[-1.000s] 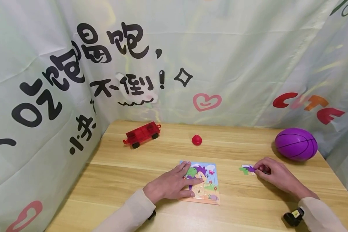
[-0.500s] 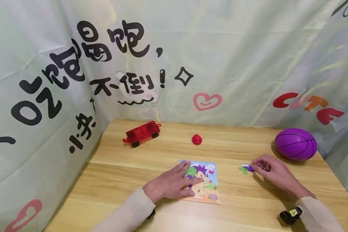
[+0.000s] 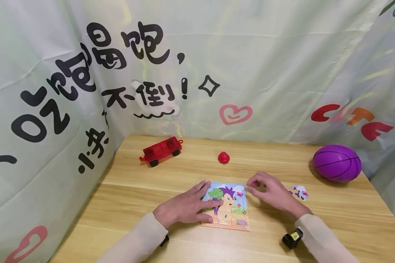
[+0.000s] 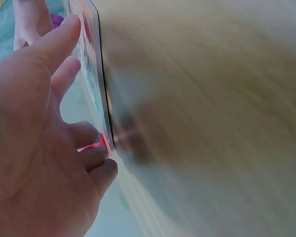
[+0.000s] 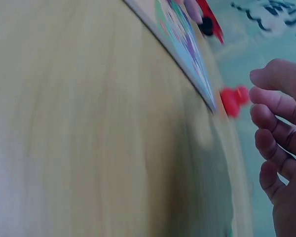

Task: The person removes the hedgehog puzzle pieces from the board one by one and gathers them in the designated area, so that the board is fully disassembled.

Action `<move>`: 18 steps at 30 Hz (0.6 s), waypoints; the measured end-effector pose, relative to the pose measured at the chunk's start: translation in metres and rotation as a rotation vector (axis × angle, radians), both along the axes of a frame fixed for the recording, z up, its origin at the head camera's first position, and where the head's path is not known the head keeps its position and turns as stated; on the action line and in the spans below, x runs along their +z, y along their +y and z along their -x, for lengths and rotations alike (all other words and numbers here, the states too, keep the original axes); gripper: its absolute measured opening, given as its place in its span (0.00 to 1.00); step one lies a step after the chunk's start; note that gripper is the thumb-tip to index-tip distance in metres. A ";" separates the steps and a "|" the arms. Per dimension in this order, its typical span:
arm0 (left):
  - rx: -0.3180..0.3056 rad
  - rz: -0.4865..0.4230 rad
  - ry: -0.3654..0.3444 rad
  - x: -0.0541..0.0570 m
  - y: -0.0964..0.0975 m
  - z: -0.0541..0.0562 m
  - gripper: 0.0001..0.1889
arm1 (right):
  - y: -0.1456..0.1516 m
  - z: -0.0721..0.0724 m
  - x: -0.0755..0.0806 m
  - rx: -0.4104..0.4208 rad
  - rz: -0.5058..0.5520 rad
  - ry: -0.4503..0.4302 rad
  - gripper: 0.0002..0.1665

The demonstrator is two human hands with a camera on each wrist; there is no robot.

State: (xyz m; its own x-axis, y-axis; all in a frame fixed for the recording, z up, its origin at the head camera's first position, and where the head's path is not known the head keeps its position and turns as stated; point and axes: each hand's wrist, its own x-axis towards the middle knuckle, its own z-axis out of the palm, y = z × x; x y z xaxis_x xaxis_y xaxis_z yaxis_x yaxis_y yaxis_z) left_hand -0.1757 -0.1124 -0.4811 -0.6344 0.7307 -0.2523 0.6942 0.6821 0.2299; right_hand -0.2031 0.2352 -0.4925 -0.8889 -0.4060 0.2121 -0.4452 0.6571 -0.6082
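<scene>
A square hedgehog jigsaw puzzle (image 3: 228, 215) lies on the wooden table. My left hand (image 3: 187, 206) rests along its left side with fingers spread over the picture; the left wrist view shows those fingers at the board (image 4: 101, 79). To the right of the puzzle, my right hand (image 3: 270, 190) hovers near its upper right corner, thumb and forefinger close together and the other fingers loosely curled. I see nothing between them in the right wrist view. Loose puzzle pieces (image 3: 300, 192) with purple and a pink butterfly lie behind this hand, partly covered by it.
A red wheeled toy wagon (image 3: 161, 150) stands at the back left. A small red toy (image 3: 224, 157) sits beyond the puzzle. At the right is a purple toy basketball (image 3: 337, 163). Printed curtains (image 3: 266, 73) hang behind and beside the table.
My right hand has left the loose pieces and moved left to beside the puzzle, uncovering part of them. My left hand has slid slightly left, showing more of the picture.
</scene>
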 end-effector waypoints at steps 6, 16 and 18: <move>0.010 -0.023 -0.025 -0.003 -0.005 -0.002 0.35 | -0.035 0.007 -0.003 0.078 0.037 -0.072 0.05; 0.005 -0.017 0.000 -0.005 -0.007 -0.003 0.34 | -0.080 0.016 -0.013 0.156 0.040 -0.141 0.04; 0.010 -0.018 -0.006 -0.005 -0.007 -0.002 0.34 | -0.086 0.019 -0.014 0.130 0.035 -0.142 0.04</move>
